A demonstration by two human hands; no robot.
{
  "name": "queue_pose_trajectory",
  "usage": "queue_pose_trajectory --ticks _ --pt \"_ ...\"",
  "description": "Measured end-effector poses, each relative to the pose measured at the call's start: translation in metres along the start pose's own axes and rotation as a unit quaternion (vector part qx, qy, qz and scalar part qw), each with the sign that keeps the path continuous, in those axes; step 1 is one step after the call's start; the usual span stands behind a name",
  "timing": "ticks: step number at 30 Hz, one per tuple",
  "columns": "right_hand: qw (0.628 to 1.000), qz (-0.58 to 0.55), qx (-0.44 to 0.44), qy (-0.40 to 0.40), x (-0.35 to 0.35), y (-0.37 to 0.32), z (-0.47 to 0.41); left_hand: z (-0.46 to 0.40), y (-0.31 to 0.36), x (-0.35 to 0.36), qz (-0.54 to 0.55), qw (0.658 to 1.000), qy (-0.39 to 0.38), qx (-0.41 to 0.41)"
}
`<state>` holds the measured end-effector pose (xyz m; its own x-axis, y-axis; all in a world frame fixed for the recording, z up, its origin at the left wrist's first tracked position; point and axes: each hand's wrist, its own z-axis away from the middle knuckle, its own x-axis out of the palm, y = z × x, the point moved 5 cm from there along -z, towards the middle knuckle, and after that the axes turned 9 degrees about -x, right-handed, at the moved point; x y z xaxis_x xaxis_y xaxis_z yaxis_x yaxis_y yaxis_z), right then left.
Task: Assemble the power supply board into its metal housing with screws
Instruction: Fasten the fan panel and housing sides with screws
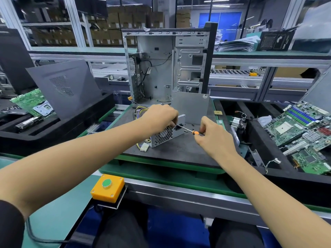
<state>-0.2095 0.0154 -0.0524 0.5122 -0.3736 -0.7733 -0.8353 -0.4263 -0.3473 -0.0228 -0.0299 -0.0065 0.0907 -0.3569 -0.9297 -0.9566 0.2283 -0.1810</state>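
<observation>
The silver power supply housing (165,136), with a honeycomb fan grille and a bundle of coloured wires (141,111), lies on the dark work mat (179,151). My left hand (159,118) rests on top of the housing, fingers curled over it near the screwdriver's tip. My right hand (211,133) grips the orange-handled screwdriver (188,130), whose shaft points left at the housing's end face. A few small dark screws (193,125) lie on the mat behind the tool. A loose grey metal cover plate (190,106) stands upright just behind.
An open computer case (168,65) stands at the back of the mat. A black foam tray (250,122) on the right holds motherboards (302,129) and a heatsink. At left lean a grey side panel (64,86) and a green board (30,101). A yellow button box (108,187) sits near me.
</observation>
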Motion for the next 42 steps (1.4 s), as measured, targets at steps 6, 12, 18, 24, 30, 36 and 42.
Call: queue_pose_trajectory --ticks 6,12,18,24,30,36,42 --pt "1.000 -0.013 0.001 0.016 -0.010 0.005 0.001 -0.001 0.002 -0.006 0.031 0.999 -0.001 0.022" --pt "0.999 -0.022 0.014 0.020 -0.013 0.010 0.003 -0.002 -0.002 -0.008 0.118 0.993 -0.024 0.011" --pt "0.999 -0.037 0.034 0.005 -0.011 0.016 0.005 -0.001 -0.013 -0.013 0.255 0.965 -0.061 0.000" --pt "0.998 -0.046 0.033 0.007 -0.009 0.018 0.007 0.006 -0.022 -0.008 0.287 0.956 -0.056 0.002" --pt "0.999 -0.041 0.030 0.008 -0.009 0.016 0.005 0.004 -0.015 -0.003 0.286 0.958 -0.015 0.016" --pt "0.998 -0.053 0.029 0.012 -0.011 0.018 0.003 -0.002 -0.011 0.001 0.279 0.960 0.001 0.029" --pt "0.998 -0.056 0.035 0.015 -0.010 0.022 0.003 -0.001 -0.014 0.000 0.323 0.946 -0.023 0.004"
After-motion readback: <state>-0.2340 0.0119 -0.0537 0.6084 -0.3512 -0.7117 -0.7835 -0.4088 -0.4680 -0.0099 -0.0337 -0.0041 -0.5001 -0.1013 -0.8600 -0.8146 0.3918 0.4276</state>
